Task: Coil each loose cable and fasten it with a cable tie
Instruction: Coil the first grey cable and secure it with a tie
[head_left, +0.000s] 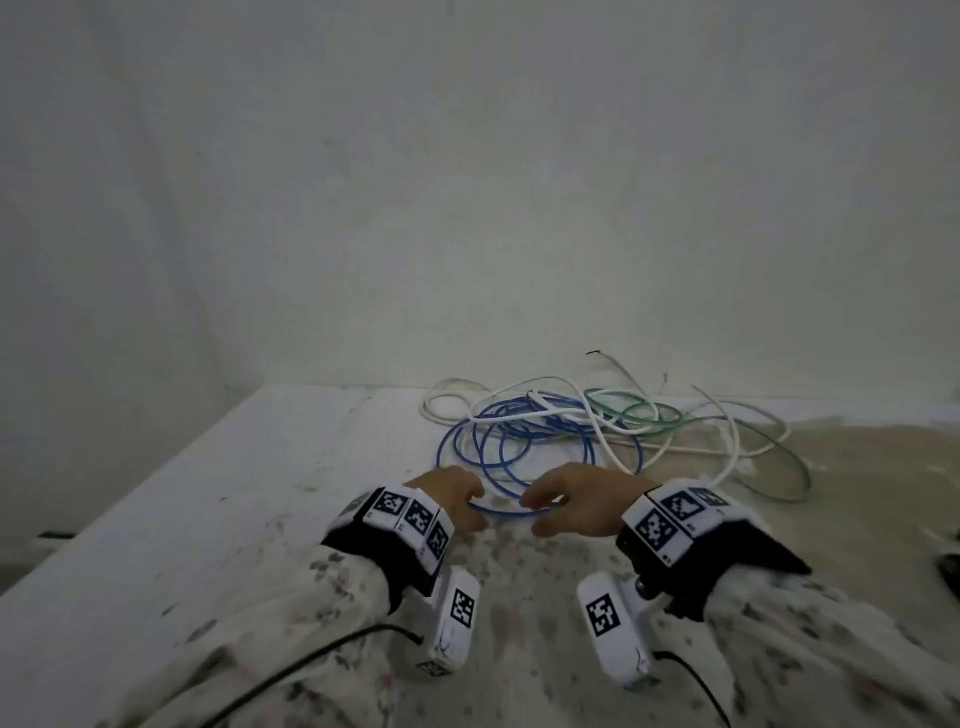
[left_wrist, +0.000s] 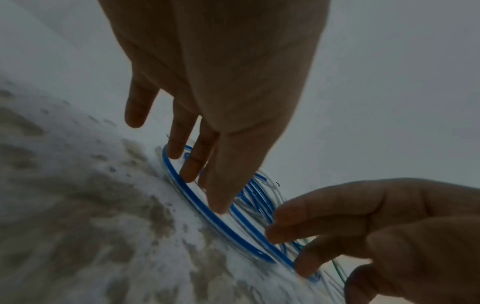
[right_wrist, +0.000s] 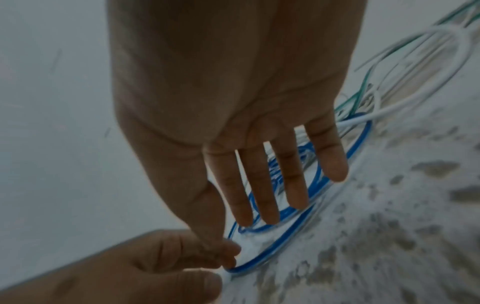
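A blue cable (head_left: 540, 415) lies in loose loops on the speckled surface, tangled with a white cable (head_left: 732, 441) and a green cable (head_left: 634, 410) behind and to its right. Both hands hover at the nearest blue loop. My left hand (head_left: 462, 499) has fairly straight fingers (left_wrist: 197, 164) with tips on the blue cable (left_wrist: 246, 239), thumb held apart. My right hand (head_left: 571, 499) spreads straight fingers (right_wrist: 262, 185) over the blue loops (right_wrist: 252, 268), fingertips touching them. Neither hand grips the cable. No cable tie shows.
A pale wall rises just behind the cable pile. The surface (head_left: 260, 493) is whitish with brown speckles and its left edge runs diagonally. A dark object (head_left: 950, 566) sits at the far right edge.
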